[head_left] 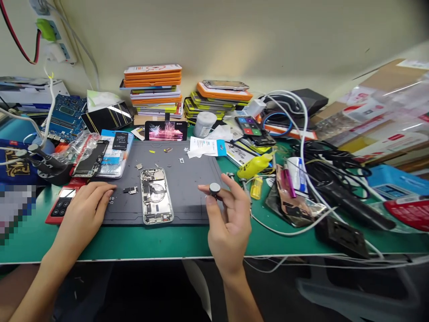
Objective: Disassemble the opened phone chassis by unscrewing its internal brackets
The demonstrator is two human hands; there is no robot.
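Wall (268, 40) backs green bench (161, 243) and grey mat (187, 197); right grip (229, 219) pinches a knobbed tool (215, 187), left grip (85, 203) lies loose.

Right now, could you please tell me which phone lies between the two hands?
The opened phone on the gray mat, its innards exposed; the pink-lit phone stands farther back.
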